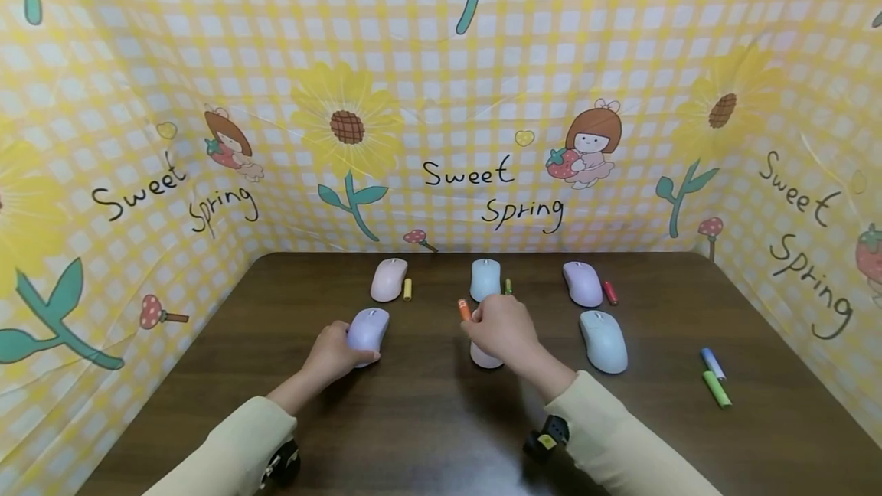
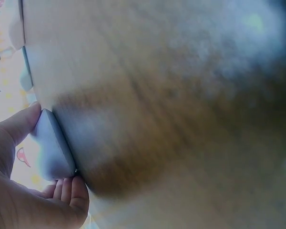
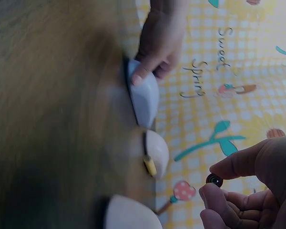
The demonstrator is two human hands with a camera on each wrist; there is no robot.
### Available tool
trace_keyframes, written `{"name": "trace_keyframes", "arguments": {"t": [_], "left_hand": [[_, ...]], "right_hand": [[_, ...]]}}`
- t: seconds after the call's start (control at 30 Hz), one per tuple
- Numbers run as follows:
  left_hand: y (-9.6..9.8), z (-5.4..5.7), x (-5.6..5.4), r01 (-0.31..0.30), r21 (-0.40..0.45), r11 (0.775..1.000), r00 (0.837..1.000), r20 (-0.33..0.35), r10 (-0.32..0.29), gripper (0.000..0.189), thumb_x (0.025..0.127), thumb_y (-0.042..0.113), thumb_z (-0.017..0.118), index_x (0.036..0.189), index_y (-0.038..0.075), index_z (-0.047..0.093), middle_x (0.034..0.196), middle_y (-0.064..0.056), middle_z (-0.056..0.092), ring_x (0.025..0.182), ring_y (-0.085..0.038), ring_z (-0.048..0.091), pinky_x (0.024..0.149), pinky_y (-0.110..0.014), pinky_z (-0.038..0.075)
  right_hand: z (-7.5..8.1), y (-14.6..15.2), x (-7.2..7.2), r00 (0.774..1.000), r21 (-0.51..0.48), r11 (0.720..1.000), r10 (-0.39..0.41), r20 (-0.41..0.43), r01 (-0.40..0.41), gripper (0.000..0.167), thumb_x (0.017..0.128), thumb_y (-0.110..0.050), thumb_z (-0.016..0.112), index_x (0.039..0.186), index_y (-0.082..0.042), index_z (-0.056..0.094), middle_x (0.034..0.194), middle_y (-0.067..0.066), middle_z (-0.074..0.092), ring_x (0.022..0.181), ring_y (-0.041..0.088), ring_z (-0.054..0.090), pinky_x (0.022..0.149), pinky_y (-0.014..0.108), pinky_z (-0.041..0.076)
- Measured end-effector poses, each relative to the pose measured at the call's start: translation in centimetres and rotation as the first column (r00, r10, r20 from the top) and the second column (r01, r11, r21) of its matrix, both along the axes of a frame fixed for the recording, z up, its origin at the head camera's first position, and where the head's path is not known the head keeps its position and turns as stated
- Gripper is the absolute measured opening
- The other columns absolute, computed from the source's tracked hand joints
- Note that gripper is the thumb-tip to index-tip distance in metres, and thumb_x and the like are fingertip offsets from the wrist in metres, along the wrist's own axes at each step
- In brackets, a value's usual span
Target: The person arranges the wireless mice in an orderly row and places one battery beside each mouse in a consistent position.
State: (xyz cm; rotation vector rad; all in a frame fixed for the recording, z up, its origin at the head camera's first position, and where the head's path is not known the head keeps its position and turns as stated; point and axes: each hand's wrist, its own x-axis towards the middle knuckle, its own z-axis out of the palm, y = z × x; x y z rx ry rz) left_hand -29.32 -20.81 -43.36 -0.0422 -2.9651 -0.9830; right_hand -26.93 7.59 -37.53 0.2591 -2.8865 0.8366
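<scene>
My left hand holds a purple computer mouse on the table, thumb on one side and fingers on the other. The same mouse shows between thumb and fingers in the left wrist view. Between thumb and finger, my right hand pinches an orange battery. Only the round end of that battery shows in the right wrist view. Under the right hand in the head view lies a pale pink mouse, mostly hidden by it.
Along the back stand a pink mouse beside a yellow battery, a blue mouse beside a dark green one, and a purple mouse beside a red one. Rightward lie a light blue mouse, blue battery and green battery.
</scene>
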Motion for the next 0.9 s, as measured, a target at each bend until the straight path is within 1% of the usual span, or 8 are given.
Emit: {"name": "trace_keyframes", "arguments": {"t": [0.13, 0.3, 0.4, 0.5, 0.6, 0.9], "left_hand": [[0.0, -0.1, 0.0, 0.004, -0.008, 1.000, 1.000, -0.005, -0.004, 0.069, 0.067, 0.024, 0.089, 0.110, -0.017, 0.055, 0.101, -0.026, 0.060, 0.092, -0.037, 0.057, 0.080, -0.049, 0.046], [0.0, 0.0, 0.0, 0.010, -0.007, 1.000, 1.000, -0.006, -0.010, 0.068, 0.067, 0.024, 0.089, 0.110, -0.017, 0.055, 0.101, -0.026, 0.060, 0.091, -0.036, 0.057, 0.079, -0.049, 0.047], [0.1, 0.1, 0.0, 0.009, -0.005, 1.000, 1.000, -0.001, -0.009, 0.068, 0.067, 0.024, 0.089, 0.109, -0.017, 0.055, 0.101, -0.026, 0.060, 0.091, -0.036, 0.057, 0.079, -0.049, 0.047], [0.1, 0.1, 0.0, 0.010, -0.002, 1.000, 1.000, 0.001, -0.010, 0.067, 0.068, 0.023, 0.089, 0.109, -0.017, 0.055, 0.100, -0.026, 0.060, 0.090, -0.036, 0.057, 0.079, -0.049, 0.047], [0.1, 0.1, -0.1, 0.009, 0.000, 1.000, 1.000, 0.004, -0.009, 0.067, 0.068, 0.023, 0.089, 0.109, -0.017, 0.054, 0.100, -0.026, 0.060, 0.090, -0.036, 0.057, 0.079, -0.049, 0.047], [0.1, 0.3, 0.0, 0.008, -0.008, 1.000, 1.000, 0.017, -0.008, 0.067, 0.068, 0.025, 0.089, 0.109, -0.016, 0.055, 0.100, -0.026, 0.059, 0.091, -0.035, 0.056, 0.079, -0.048, 0.047]], "right_hand": [[-0.4, -1.8, -0.2, 0.999, 0.029, 0.999, 0.021, 0.038, -0.022, 0.042, 0.085, -0.027, 0.071, 0.048, -0.017, 0.054, 0.042, -0.009, 0.042, 0.042, 0.010, 0.041, 0.042, 0.027, 0.032], [-0.9, -4.0, -0.7, 0.995, 0.044, 0.999, 0.027, 0.095, -0.031, 0.042, 0.083, -0.026, 0.071, 0.047, -0.015, 0.053, 0.041, -0.008, 0.040, 0.040, 0.010, 0.041, 0.041, 0.025, 0.031], [-1.3, -5.4, -1.0, 0.992, 0.054, 0.998, 0.023, 0.127, -0.030, 0.037, 0.082, -0.025, 0.071, 0.052, -0.014, 0.054, 0.045, -0.005, 0.044, 0.042, 0.012, 0.044, 0.041, 0.026, 0.034], [-1.7, -6.6, -1.3, 0.989, 0.083, 0.996, 0.017, 0.144, -0.029, 0.032, 0.082, -0.027, 0.072, 0.058, -0.013, 0.056, 0.054, -0.001, 0.050, 0.048, 0.014, 0.048, 0.044, 0.027, 0.038], [-2.3, -7.6, -1.6, 0.988, 0.103, 0.994, 0.012, 0.154, -0.028, 0.031, 0.081, -0.029, 0.072, 0.060, -0.012, 0.058, 0.060, 0.001, 0.054, 0.052, 0.016, 0.050, 0.047, 0.029, 0.040], [-3.6, -9.7, -2.0, 0.980, 0.112, 0.993, 0.008, 0.201, -0.031, 0.031, 0.082, -0.030, 0.072, 0.060, -0.013, 0.057, 0.063, 0.002, 0.053, 0.056, 0.017, 0.050, 0.048, 0.031, 0.040]]}}
